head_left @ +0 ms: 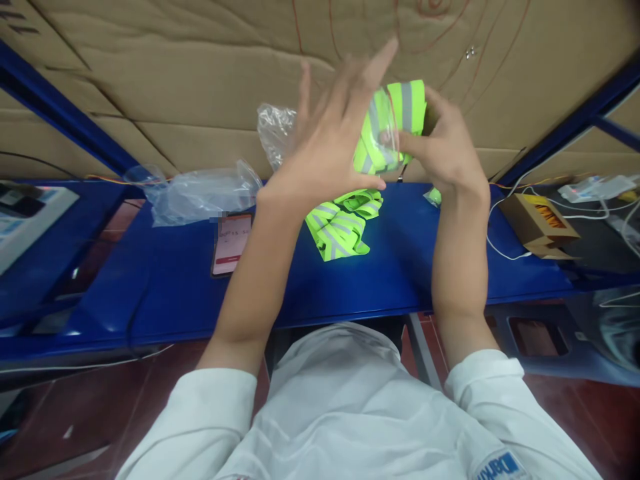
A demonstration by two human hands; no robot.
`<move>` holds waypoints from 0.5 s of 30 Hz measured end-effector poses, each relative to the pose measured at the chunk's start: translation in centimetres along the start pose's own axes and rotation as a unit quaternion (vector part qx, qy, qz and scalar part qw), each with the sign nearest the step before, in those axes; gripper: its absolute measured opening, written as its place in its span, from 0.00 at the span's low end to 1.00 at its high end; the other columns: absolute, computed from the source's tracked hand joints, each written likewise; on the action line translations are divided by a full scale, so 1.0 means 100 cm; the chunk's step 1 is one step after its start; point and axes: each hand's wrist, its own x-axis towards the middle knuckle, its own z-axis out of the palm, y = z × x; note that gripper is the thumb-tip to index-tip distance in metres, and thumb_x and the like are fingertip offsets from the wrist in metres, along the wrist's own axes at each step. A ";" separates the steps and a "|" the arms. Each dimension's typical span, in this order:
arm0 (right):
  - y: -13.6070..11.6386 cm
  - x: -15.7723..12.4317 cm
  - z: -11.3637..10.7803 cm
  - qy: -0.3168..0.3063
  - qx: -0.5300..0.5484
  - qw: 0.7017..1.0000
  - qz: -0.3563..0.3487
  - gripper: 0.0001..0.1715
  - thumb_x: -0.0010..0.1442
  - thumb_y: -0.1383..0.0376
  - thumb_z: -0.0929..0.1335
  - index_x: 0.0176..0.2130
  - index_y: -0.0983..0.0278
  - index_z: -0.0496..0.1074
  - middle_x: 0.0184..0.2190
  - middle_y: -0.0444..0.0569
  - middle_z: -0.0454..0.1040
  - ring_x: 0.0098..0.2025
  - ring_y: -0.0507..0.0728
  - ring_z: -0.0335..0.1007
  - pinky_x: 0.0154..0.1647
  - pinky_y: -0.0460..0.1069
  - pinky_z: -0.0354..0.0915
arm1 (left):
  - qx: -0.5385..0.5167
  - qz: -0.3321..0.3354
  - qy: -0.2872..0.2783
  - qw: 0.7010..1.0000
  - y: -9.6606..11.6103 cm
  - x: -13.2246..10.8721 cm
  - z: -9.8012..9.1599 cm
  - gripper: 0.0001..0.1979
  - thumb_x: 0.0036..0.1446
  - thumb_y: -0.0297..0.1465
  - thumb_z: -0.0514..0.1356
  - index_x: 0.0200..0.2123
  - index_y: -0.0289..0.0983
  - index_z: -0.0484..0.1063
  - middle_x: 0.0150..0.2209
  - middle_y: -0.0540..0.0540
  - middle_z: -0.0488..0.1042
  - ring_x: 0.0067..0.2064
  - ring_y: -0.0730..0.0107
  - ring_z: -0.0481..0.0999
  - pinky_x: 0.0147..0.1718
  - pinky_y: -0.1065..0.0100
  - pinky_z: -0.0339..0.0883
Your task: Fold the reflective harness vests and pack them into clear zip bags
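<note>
A folded bundle of neon yellow-green reflective strapping (413, 107) with grey stripes is held up above the table. My right hand (453, 150) grips its right side, thumb in front and fingers behind. Clear plastic with a red edge line covers part of the bundle, and a crumpled clear plastic bag (274, 130) sticks out on the left. In front of that bag is my left hand (325, 143), fingers spread and slightly blurred; whether it touches the plastic I cannot tell. More neon reflective strapping (337, 233) lies loosely folded on the table beneath.
The blue table (390, 280) backs onto a cardboard sheet (200, 87). On the left lie another clear plastic bag (200, 195) and a phone (233, 243). A small green packet (434, 196), white cables and an open cardboard box (537, 227) are on the right.
</note>
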 end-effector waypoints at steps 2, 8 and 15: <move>0.000 -0.002 0.002 0.000 0.019 1.000 -0.006 0.29 0.58 0.49 0.79 0.54 0.54 0.72 0.53 0.47 0.79 0.61 0.64 0.67 0.61 0.55 0.68 | 0.001 -0.031 -0.024 0.999 -0.004 0.001 0.005 0.58 0.52 0.40 0.71 0.79 0.45 0.44 0.77 0.43 0.55 0.78 0.45 0.54 0.80 0.43 0.34; 0.010 -0.004 0.001 -0.066 0.126 0.989 0.032 0.20 0.66 0.44 0.72 0.46 0.54 0.77 0.40 0.46 0.79 0.50 0.61 0.76 0.51 0.53 0.75 | -0.038 -0.018 -0.021 0.999 -0.010 0.003 0.012 0.49 0.52 0.45 0.66 0.75 0.45 0.54 0.74 0.41 0.62 0.74 0.45 0.61 0.71 0.43 0.59; -0.004 -0.010 -0.007 -0.086 0.065 0.992 0.072 0.14 0.60 0.55 0.79 0.37 0.57 0.75 0.36 0.44 0.76 0.37 0.55 0.70 0.37 0.49 0.71 | -0.057 0.026 0.002 0.998 -0.004 0.003 0.029 0.56 0.47 0.35 0.76 0.74 0.38 0.52 0.74 0.34 0.62 0.74 0.45 0.65 0.72 0.50 0.64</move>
